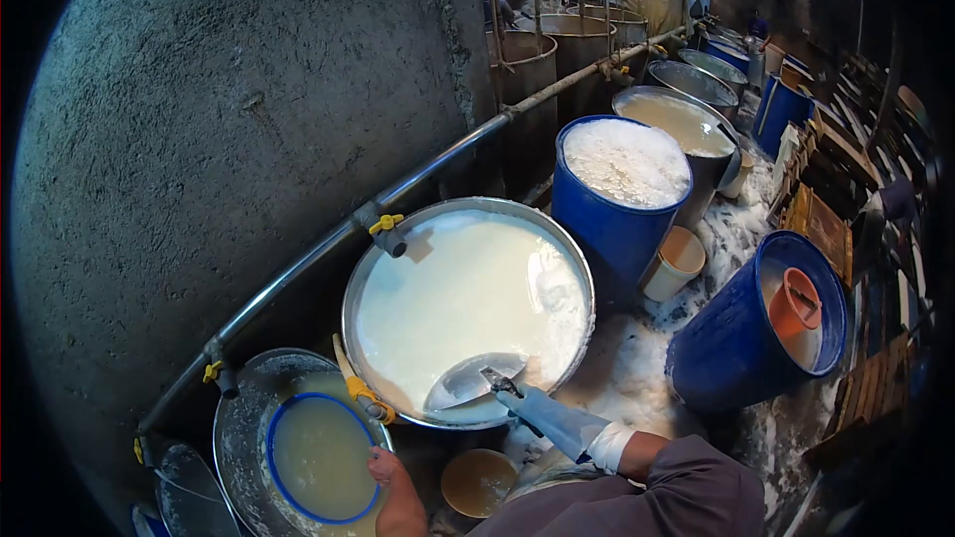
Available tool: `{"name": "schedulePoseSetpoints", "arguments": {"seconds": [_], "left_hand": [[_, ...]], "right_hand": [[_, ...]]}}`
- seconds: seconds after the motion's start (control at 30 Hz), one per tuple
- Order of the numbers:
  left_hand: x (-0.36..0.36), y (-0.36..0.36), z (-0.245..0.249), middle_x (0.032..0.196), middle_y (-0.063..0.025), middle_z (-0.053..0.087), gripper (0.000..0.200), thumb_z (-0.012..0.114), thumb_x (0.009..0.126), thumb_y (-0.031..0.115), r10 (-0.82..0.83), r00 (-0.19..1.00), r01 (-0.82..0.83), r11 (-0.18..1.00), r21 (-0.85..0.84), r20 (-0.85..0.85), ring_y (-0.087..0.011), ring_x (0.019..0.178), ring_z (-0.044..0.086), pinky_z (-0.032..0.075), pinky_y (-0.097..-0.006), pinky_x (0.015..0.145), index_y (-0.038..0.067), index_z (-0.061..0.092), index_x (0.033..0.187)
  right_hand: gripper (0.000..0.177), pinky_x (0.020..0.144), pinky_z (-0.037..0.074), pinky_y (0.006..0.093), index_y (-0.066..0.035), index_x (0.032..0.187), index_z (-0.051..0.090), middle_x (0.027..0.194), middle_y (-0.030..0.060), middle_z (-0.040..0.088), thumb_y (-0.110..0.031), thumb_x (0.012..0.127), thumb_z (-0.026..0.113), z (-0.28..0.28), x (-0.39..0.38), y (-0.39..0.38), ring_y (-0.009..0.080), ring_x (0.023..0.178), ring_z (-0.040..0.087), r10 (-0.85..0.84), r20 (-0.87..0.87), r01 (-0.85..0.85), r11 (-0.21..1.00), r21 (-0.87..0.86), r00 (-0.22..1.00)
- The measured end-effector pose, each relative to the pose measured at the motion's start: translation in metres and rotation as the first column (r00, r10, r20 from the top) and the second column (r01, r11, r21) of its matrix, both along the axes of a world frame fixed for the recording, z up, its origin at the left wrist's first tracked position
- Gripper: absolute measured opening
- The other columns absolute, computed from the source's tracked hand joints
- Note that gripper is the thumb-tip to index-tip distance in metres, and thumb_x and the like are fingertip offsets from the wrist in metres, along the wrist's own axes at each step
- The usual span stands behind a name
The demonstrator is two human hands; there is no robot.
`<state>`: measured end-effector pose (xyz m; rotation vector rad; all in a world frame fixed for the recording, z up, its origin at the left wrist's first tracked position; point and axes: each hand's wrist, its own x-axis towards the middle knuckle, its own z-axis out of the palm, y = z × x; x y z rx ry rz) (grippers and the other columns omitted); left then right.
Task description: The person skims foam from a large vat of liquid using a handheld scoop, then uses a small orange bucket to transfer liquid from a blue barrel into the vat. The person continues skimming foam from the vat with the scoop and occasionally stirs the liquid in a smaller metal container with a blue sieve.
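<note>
A wide metal vat full of milky white liquid stands at the centre. My right hand, in a light blue glove, is closed round the handle of a metal scoop, whose broad bowl rests at the liquid's near edge. Bare and at the lower left, my left hand grips the rim of a blue-edged round sieve over a second metal vat of cloudy liquid. Beside that hand, a yellow valve on a hose lies between the two vats.
A metal pipe with yellow-handled valves runs along the rough wall. Blue barrels stand to the right, one holding an orange container. A pale bucket sits between them on the foamy wet floor. A small bucket is near me.
</note>
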<state>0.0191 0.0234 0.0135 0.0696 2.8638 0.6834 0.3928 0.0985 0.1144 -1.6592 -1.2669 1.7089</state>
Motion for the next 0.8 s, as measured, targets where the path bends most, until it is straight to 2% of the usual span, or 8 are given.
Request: {"name": "schedulePoseSetpoints", "arguments": {"seconds": [0.17, 0.4, 0.5, 0.57, 0.63, 0.7, 0.77, 0.8], "left_hand": [[0.000, -0.001, 0.003, 0.115, -0.0218, 0.074, 0.058, 0.052, 0.097, 0.055, -0.011, 1.000, 0.011, 1.000, 0.005, -0.005, -0.0429, 0.109, 0.069, 0.051, -0.0591, 0.093, 0.003, 0.075, 0.109], [0.002, -0.001, 0.010, 0.117, -0.0227, 0.073, 0.059, 0.051, 0.097, 0.053, -0.027, 0.999, 0.026, 1.000, 0.013, 0.041, -0.0442, 0.109, 0.068, 0.050, -0.0586, 0.094, 0.002, 0.075, 0.112], [0.003, 0.001, 0.011, 0.117, -0.0235, 0.073, 0.059, 0.050, 0.097, 0.053, -0.002, 1.000, 0.001, 1.000, 0.023, 0.020, -0.0447, 0.109, 0.068, 0.050, -0.0592, 0.094, 0.002, 0.075, 0.112], [0.002, 0.003, 0.010, 0.117, -0.0236, 0.073, 0.059, 0.050, 0.097, 0.053, 0.010, 1.000, -0.011, 1.000, 0.024, 0.007, -0.0445, 0.109, 0.068, 0.050, -0.0593, 0.094, 0.002, 0.075, 0.112], [0.003, 0.003, 0.007, 0.117, -0.0237, 0.073, 0.060, 0.050, 0.097, 0.053, 0.027, 1.000, -0.027, 0.999, 0.018, -0.003, -0.0443, 0.110, 0.068, 0.050, -0.0595, 0.094, 0.002, 0.075, 0.112], [0.002, 0.002, 0.006, 0.114, -0.0234, 0.074, 0.060, 0.050, 0.097, 0.054, 0.022, 1.000, -0.022, 1.000, 0.011, 0.001, -0.0444, 0.108, 0.069, 0.050, -0.0597, 0.093, 0.002, 0.076, 0.111], [0.002, 0.002, 0.004, 0.113, -0.0233, 0.074, 0.060, 0.051, 0.097, 0.055, 0.036, 0.999, -0.036, 0.999, -0.009, -0.006, -0.0444, 0.107, 0.069, 0.051, -0.0594, 0.092, 0.002, 0.076, 0.110], [0.000, 0.004, 0.003, 0.112, -0.0231, 0.075, 0.059, 0.051, 0.097, 0.055, 0.033, 0.999, -0.033, 0.999, -0.015, -0.016, -0.0443, 0.105, 0.070, 0.051, -0.0592, 0.090, 0.002, 0.076, 0.109]], "right_hand": [[0.052, 0.053, 0.052, 0.0297, -0.001, 0.111, 0.065, 0.084, 0.0079, 0.068, -0.052, 0.100, 0.066, 0.002, 0.013, -0.011, 0.0137, 0.060, 0.061, -0.029, -0.092, 0.020, 0.995, -0.093, 0.995], [0.050, 0.051, 0.050, 0.0286, -0.002, 0.111, 0.067, 0.081, 0.0064, 0.066, -0.050, 0.100, 0.068, 0.057, 0.046, 0.000, 0.0129, 0.057, 0.058, -0.036, -0.140, 0.006, 0.978, -0.208, 0.989], [0.043, 0.051, 0.049, 0.0290, -0.001, 0.112, 0.067, 0.081, 0.0062, 0.065, -0.041, 0.097, 0.073, 0.105, 0.064, 0.032, 0.0132, 0.056, 0.058, -0.057, -0.125, 0.031, 0.980, -0.195, 0.990], [0.042, 0.056, 0.048, 0.0277, 0.000, 0.115, 0.065, 0.083, 0.0061, 0.066, -0.037, 0.095, 0.073, 0.143, 0.071, 0.060, 0.0141, 0.063, 0.060, -0.093, -0.136, 0.073, 0.986, -0.148, 0.986], [0.040, 0.056, 0.049, 0.0291, 0.001, 0.114, 0.065, 0.082, 0.0062, 0.065, -0.032, 0.093, 0.075, 0.175, 0.077, 0.092, 0.0148, 0.063, 0.061, -0.146, -0.262, 0.146, 0.989, -0.021, 0.954], [0.039, 0.057, 0.051, 0.0296, 0.001, 0.111, 0.066, 0.083, 0.0075, 0.066, -0.029, 0.088, 0.079, 0.176, 0.083, 0.136, 0.0144, 0.065, 0.063, -0.074, -0.392, 0.174, 0.959, 0.225, 0.917], [0.042, 0.062, 0.053, 0.0316, 0.000, 0.111, 0.067, 0.086, 0.0075, 0.068, -0.029, 0.084, 0.081, 0.167, 0.081, 0.186, 0.0161, 0.070, 0.065, -0.167, -0.071, 0.181, 0.870, 0.459, 0.983], [0.043, 0.067, 0.054, 0.0333, -0.001, 0.113, 0.068, 0.087, 0.0080, 0.069, -0.030, 0.083, 0.080, 0.150, 0.079, 0.215, 0.0178, 0.074, 0.067, -0.266, 0.031, 0.205, 0.808, 0.553, 0.963]]}}
